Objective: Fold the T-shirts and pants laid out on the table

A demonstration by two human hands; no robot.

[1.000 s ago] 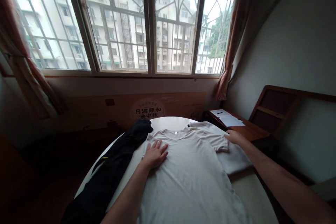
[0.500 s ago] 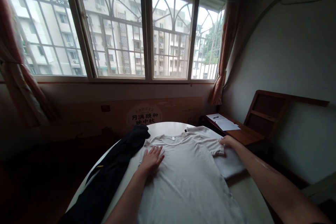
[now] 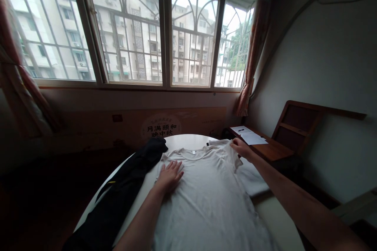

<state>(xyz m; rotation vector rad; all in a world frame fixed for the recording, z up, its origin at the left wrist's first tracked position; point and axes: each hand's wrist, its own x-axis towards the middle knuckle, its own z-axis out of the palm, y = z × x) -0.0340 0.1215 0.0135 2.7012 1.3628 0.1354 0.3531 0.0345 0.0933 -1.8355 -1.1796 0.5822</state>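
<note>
A white T-shirt lies spread on the round white table, its neckline towards the window. My left hand rests flat on the shirt near the left shoulder, fingers stretched out. At the opposite shoulder, my right hand pinches the edge of the sleeve, which is drawn inward and bunched. Under and beside that sleeve is a folded pale garment, partly covered by the shirt and my right forearm. A dark garment with a small yellow mark lies along the left side of the table.
Beyond the table on the right, a wooden chair stands by the wall, with papers and a pen on a wooden surface. A barred window and curtains are behind the table.
My right hand has moved left and slightly up, carrying the sleeve inward towards the shirt's shoulder. More of the folded pale garment's front part shows. My left hand stays in place.
</note>
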